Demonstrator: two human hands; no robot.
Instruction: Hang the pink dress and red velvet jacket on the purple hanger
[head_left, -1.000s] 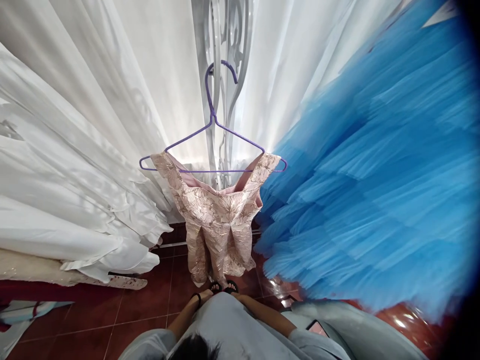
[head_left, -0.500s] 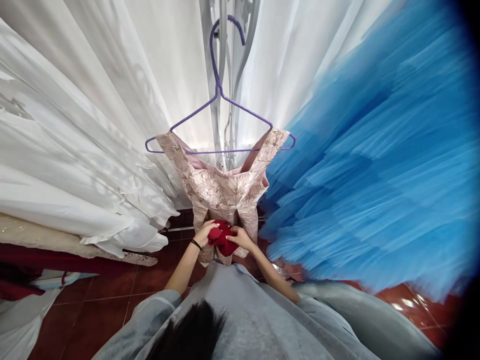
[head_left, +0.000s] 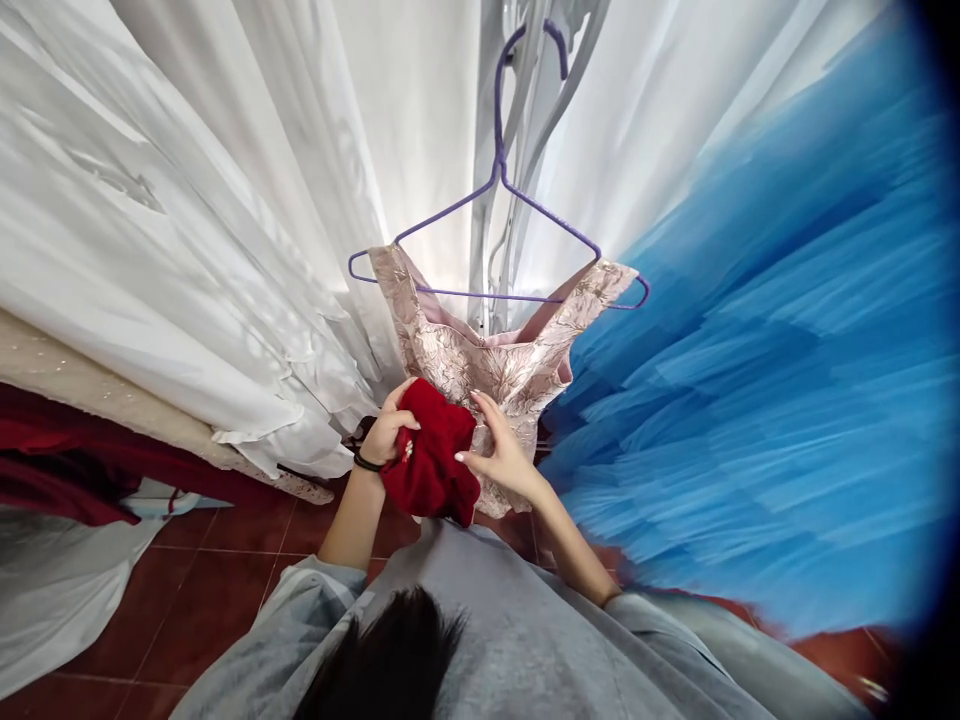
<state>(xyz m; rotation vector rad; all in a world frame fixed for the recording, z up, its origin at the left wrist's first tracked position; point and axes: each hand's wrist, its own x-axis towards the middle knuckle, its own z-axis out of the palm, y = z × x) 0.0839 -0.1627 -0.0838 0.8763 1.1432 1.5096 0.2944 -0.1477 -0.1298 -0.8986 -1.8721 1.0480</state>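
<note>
A bundled dark red garment (head_left: 431,460), soft like velvet with small light beads on its left side, is gripped at its left edge by my left hand (head_left: 391,428), thumb on top. My right hand (head_left: 504,452) is beside its right edge, thumb and fingers apart; the fingertips come close to the cloth. Behind the hands, a pink dress (head_left: 480,365) with a shiny floral pattern hangs by its wide straps from a purple hanger (head_left: 498,172). The red cloth and my hands hide part of its lower half.
White gowns (head_left: 172,260) hang on the left, and a ruffled blue tulle dress (head_left: 765,400) fills the right. A grey metal rack frame (head_left: 491,230) stands behind the hanger. Dark red cloth (head_left: 67,460) lies at the lower left, above a red tiled floor (head_left: 202,590).
The red garment has been raised and spread out more, so beads show. My right hand has opened away from it. The view has shifted, putting the dress and hanger farther right.
</note>
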